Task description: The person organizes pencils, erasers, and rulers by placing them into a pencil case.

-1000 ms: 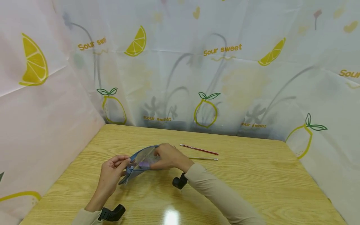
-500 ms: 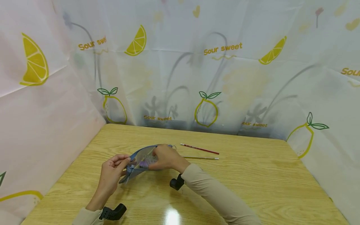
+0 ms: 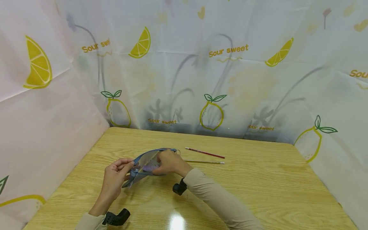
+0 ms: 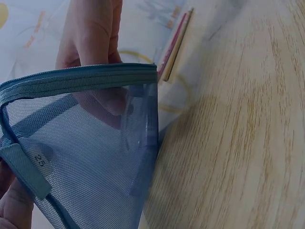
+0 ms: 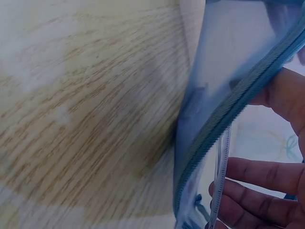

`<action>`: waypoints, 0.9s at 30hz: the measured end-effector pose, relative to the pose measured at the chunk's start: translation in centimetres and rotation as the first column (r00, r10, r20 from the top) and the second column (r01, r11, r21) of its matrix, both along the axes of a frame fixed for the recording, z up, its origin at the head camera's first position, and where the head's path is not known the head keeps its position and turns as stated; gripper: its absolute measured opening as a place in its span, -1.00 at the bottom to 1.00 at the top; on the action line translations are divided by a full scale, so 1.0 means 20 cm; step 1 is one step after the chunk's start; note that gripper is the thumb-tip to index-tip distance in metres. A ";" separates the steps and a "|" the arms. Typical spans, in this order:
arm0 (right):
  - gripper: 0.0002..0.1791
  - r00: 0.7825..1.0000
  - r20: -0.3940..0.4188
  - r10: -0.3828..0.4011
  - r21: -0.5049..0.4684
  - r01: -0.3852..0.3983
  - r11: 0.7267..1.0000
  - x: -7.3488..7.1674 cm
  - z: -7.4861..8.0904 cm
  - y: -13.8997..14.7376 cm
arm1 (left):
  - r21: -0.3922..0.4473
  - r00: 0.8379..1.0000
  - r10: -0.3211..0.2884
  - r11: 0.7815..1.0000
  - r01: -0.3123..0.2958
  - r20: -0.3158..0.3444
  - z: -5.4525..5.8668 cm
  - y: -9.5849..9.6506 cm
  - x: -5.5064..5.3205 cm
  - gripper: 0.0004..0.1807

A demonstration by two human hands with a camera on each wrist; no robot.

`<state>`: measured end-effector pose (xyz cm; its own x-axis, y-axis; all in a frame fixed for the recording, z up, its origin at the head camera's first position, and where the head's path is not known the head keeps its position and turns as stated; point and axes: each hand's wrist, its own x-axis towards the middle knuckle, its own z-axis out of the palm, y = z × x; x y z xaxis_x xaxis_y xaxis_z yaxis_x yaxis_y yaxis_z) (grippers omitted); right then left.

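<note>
Pinching mesh pouch (image 4: pixel 95 157): left hand (image 3: pixel 113 179). Right hand (image 3: pixel 172 162) in pouch mouth, touching clear marked strip (image 5: pixel 220 176), grip unclear. Red pencil (image 3: pixel 205 153), gold pencil (image 3: pixel 205 161) toward worktop (image 3: pixel 273 182) far edge.

Room on the right, crowding at the pouch

The widest way for a hand lies over the counter (image 3: pixel 267 182), right of the pencils and the right forearm (image 3: pixel 221 199). The mesh pouch (image 4: pixel 86 133) gapes at its mouth, but the right hand (image 3: pixel 170 163) reaches into it and the left hand (image 3: pixel 115 177) grips the other end. The red pencil (image 3: pixel 205 152) and gold pencil (image 3: pixel 204 162) lie flat; a hand could pass above them. A printed sheet (image 3: pixel 178 73) blocks the far side.
</note>
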<state>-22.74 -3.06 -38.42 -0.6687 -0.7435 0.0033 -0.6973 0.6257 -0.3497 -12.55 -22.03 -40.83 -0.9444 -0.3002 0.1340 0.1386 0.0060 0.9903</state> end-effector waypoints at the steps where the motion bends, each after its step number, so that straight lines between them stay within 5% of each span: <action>1: -0.40 1.000 0.007 -0.010 0.003 0.010 1.000 0.00 -0.01 0.00 | 0.003 1.000 -0.001 1.000 0.001 0.002 0.00 0.00 0.00 -0.71; 16: -0.48 0.993 -0.119 0.000 0.073 0.008 0.997 -0.03 -0.07 -0.04 | 0.017 1.000 -0.007 1.000 0.007 -0.009 0.00 0.01 0.00 -0.68; 27: -0.74 0.948 -0.292 0.128 0.203 -0.069 0.977 0.00 -0.05 -0.05 | 0.036 1.000 0.013 0.999 -0.013 0.000 0.00 0.01 0.01 -0.70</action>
<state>-22.78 -4.13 -39.37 -0.5813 -0.8123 0.0473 -0.8131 0.5821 0.0041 -12.39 -21.89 -40.80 -0.9403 -0.3172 0.1233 0.1392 -0.0277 0.9899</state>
